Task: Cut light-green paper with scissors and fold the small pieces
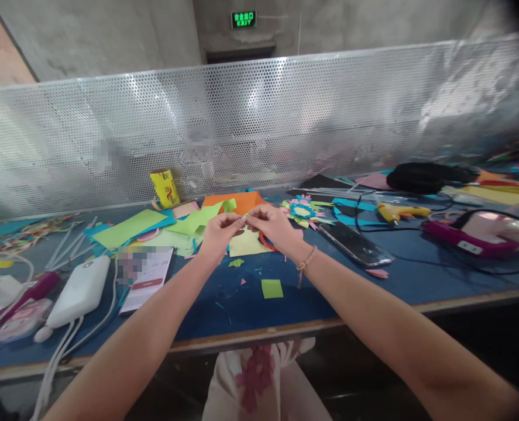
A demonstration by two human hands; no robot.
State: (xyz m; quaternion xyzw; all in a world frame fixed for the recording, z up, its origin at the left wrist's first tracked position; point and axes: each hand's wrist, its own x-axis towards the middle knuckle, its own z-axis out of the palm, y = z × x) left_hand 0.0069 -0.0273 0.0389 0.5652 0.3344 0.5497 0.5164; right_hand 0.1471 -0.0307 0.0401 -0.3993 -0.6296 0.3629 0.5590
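Observation:
My left hand (219, 233) and my right hand (277, 229) meet above the middle of the blue table, thumbs and forefingers pinched together. Between the fingertips shows a small piece of light green paper (245, 216), mostly hidden by them. Beneath the hands lies a pale yellow sheet (247, 245), with red-handled scissors (265, 241) partly covered by my right hand. A green paper square (272, 289) rests nearer the front edge, and a small cut green scrap (236, 264) lies below my left hand. Right of my hands sits a layered paper flower (302, 211) with a blue ring.
Left are green sheets (131, 228), a lit phone (147, 280) and a white power bank (80, 290) with cables. To the right lie a dark phone (356, 242), a yellow glue gun (402, 212) and a purple power strip (470, 241). A perforated metal screen (259, 123) stands behind.

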